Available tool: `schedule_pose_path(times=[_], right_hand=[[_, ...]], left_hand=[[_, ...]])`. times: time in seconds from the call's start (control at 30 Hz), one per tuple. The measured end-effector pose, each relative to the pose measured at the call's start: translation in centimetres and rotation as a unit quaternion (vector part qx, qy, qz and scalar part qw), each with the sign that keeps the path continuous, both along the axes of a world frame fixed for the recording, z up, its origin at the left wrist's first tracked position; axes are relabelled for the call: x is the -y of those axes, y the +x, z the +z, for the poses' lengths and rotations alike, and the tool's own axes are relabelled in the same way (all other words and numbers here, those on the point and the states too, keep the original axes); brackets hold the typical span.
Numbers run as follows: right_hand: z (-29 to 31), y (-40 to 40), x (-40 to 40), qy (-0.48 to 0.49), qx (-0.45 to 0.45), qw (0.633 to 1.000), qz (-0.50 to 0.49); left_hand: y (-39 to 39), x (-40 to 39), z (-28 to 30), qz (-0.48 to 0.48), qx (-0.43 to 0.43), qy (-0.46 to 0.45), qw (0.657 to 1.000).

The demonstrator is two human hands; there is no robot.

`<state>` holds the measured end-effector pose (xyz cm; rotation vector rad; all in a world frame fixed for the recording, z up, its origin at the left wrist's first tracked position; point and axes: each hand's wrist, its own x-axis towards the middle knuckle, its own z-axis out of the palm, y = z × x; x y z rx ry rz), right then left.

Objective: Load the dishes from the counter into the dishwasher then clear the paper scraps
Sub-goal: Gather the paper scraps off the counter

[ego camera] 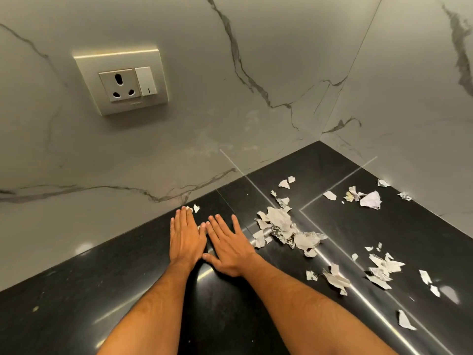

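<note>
On the black desk (76,290), both hands lie flat, side by side, fingers straight, thumbs nearly touching — left hand (186,238), right hand (227,248), neither grip holding anything. Left fingertips (184,210) touch a small scrap (196,208) by the wall. Right of the hands, a heap of scraps (281,228), more scattered scraps (378,271) beyond, toward the corner. Up on the marble wall (230,111), a socket (121,83).
</note>
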<state>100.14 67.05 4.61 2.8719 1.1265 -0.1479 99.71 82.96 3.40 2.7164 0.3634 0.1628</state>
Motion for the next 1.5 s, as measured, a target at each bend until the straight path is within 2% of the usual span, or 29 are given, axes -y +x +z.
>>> schedule_pose_path(times=[0.23,0.5,0.8,0.9,1.03,1.1,1.27,1.5], right_hand=[[-0.2,1.2,3.5,-0.006,0.0,0.999,-0.052],[0.0,1.1,12.4,-0.022,0.013,0.993,-0.119],[0.7,0.1,24.9,-0.067,0.019,0.98,-0.184],[1.3,-0.5,28.4,-0.074,0.028,0.977,-0.197],[2.6,-1.7,30.9,-0.04,0.045,0.979,-0.193],[2.9,-2.2,31.0,-0.02,0.046,0.98,-0.193],[2.8,-4.4,28.7,0.021,0.057,0.988,-0.14],[1.8,-9.6,24.3,0.035,0.049,0.996,-0.06]], left_hand=[[2.7,2.4,-0.2,-0.089,-0.003,0.035,0.995],[4.2,11.9,0.2,-0.163,-0.019,0.053,0.985],[4.7,24.9,0.3,-0.246,-0.017,0.013,0.969],[4.1,28.2,0.6,-0.262,-0.012,-0.037,0.964],[2.7,30.9,1.7,-0.232,0.003,-0.171,0.957],[1.9,30.8,2.1,-0.212,0.02,-0.197,0.957],[-0.9,27.7,1.7,-0.181,0.048,-0.151,0.971],[-7.0,23.6,1.3,-0.129,0.037,-0.118,0.984]])
